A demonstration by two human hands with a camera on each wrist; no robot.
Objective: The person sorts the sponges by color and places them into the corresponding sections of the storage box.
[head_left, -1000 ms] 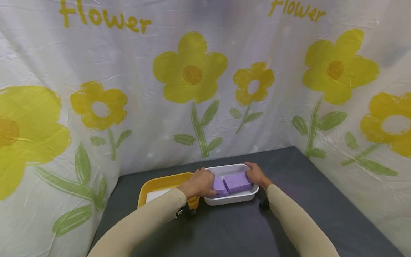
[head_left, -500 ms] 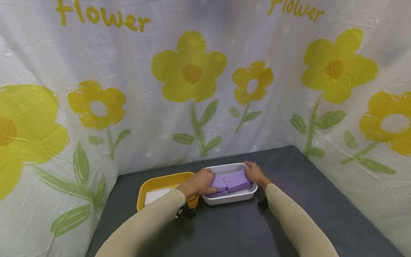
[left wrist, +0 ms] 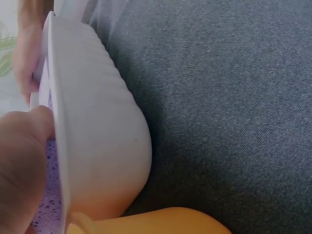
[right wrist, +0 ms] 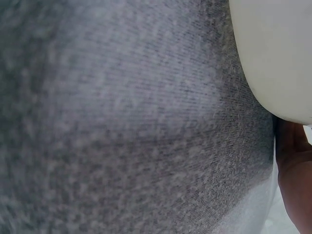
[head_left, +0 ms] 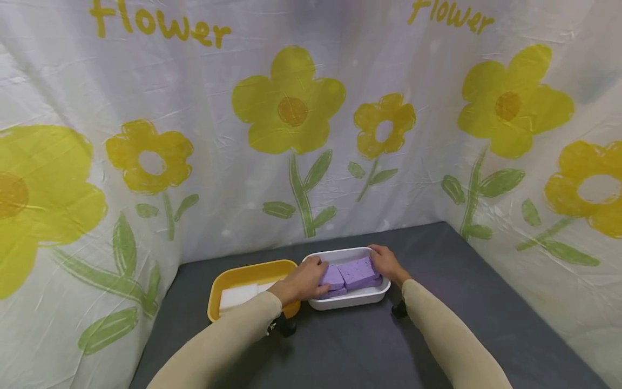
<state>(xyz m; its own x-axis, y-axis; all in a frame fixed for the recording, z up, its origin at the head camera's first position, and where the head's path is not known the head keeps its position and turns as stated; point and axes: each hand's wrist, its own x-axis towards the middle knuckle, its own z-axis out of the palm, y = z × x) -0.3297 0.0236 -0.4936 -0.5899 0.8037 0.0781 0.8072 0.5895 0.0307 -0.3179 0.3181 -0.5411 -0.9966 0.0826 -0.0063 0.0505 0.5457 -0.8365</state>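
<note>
Purple sponges lie side by side, with more purple beneath them, in a white oval tray. My left hand reaches over the tray's left end and holds the left purple sponge, thumb at its near side. In the left wrist view, the thumb lies just inside the tray rim over the pitted purple surface. At the far right end, my right hand grips the tray's rim; its fingers are partly hidden. The right wrist view shows part of that hand below the white tray wall.
Left of the white tray, close against it, stands a yellow tray with white sponge-like blocks in it, partly behind my left arm. The dark grey cloth covers the table. A flower-printed curtain rises along the back and sides.
The left purple sponge, lower and askew a second ago, now lies level beside the right one under my left hand. My right hand stays on the tray's end.
</note>
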